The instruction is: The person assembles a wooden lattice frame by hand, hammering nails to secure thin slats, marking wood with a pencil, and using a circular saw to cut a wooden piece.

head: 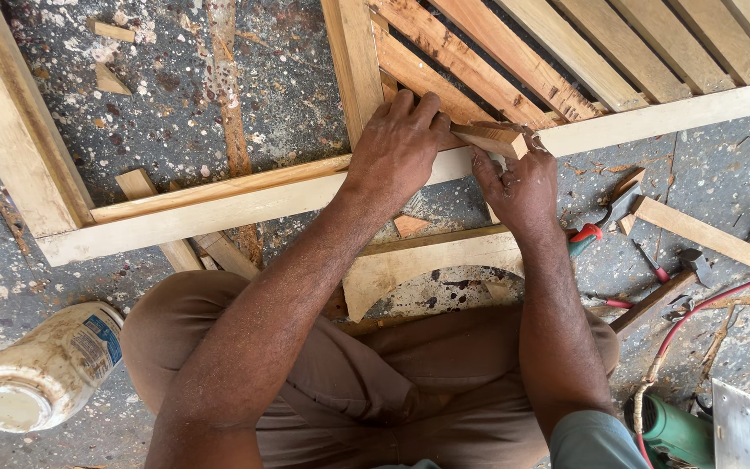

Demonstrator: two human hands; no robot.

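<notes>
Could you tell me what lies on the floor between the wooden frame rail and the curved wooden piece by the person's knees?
In the head view, a small triangular wood offcut lies on the spattered floor between the frame rail and the curved wooden piece.

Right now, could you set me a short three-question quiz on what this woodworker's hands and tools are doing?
1. True or false: the left hand presses flat on the wooden frame.
2. What does the right hand pinch? A) small wood block B) hammer C) glue jar
3. Fill in: the white plastic jar lies on its ____ beside the person's knee.

Key
1. True.
2. A: the small wood block sits at the frame's rail, below the slats; the hammer lies untouched on the floor.
3. Side.
</notes>
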